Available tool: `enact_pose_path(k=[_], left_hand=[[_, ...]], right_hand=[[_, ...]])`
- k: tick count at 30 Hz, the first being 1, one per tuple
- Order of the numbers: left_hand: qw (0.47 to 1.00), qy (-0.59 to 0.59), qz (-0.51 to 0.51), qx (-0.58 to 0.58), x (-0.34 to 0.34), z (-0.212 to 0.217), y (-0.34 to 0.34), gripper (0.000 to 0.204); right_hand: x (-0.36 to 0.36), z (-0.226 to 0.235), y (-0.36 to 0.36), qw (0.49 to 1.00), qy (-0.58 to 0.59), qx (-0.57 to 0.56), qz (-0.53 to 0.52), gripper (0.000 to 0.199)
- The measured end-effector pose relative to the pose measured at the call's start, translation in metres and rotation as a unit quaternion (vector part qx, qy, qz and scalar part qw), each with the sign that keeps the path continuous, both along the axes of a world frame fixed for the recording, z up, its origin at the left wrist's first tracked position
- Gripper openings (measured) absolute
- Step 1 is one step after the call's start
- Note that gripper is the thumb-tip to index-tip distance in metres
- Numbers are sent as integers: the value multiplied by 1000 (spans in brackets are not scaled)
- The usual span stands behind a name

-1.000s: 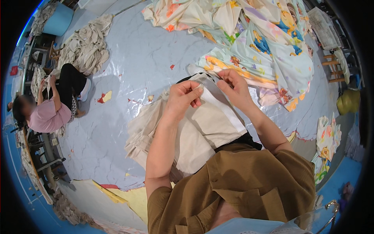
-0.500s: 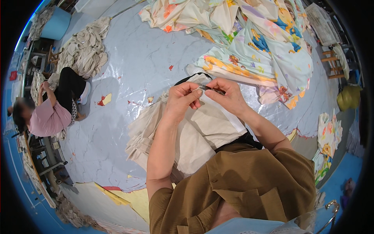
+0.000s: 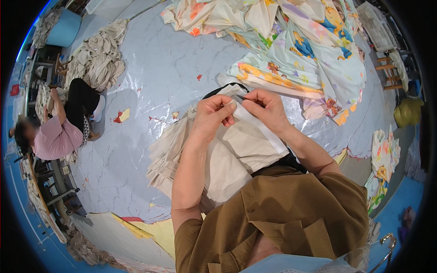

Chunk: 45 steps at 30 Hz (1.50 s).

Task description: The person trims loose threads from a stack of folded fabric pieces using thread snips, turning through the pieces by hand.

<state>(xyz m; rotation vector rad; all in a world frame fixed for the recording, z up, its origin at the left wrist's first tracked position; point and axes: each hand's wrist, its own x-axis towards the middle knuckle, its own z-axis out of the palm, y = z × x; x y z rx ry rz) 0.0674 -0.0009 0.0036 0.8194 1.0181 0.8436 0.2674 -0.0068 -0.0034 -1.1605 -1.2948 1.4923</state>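
Beige cloth (image 3: 232, 145) lies across my lap, with a white band (image 3: 273, 140) along its right edge. At its far end, my left hand (image 3: 214, 113) is closed, thumb and fingers pinching the cloth. Just beside it, my right hand (image 3: 268, 111) is closed around a small dark tool (image 3: 241, 96). Only the tool's narrow tip shows, close to the left fingertips; the rest is hidden in the hand. To the left of my left forearm, more beige cloth (image 3: 170, 145) hangs in layered folds.
Printed pale fabric (image 3: 291, 59) is heaped ahead on the grey marbled floor covering (image 3: 159, 59). A beige cloth pile (image 3: 98, 59) lies at far left near a blue tub (image 3: 65, 29). A person in pink (image 3: 59, 139) sits at left. An olive bag (image 3: 407, 113) stands at right.
My right hand has shifted slightly away from my left, and less of the dark tool shows between them. The person at left has raised a hand.
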Motion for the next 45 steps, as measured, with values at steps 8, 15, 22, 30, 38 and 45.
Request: enact_pose_path(k=[8, 15, 22, 30, 38, 45], left_hand=[[1000, 0, -4, 8, 0, 0, 1, 7], [999, 10, -23, 20, 0, -2, 0, 8], [997, 47, -35, 57, 2, 5, -3, 8], [979, 146, -33, 139, 8, 9, -9, 11], [918, 222, -35, 328, 7, 7, -9, 13], [890, 223, -38, 396, 6, 2, -9, 16]], right_hand=[[11, 5, -1, 999, 9, -21, 35, 17], [13, 11, 2, 992, 35, -88, 86, 16], [20, 8, 7, 988, 42, -83, 128, 16], [28, 7, 7, 989, 36, -78, 123, 13], [37, 13, 5, 989, 2, -72, 131, 13], [40, 15, 5, 985, -28, -55, 161, 15]])
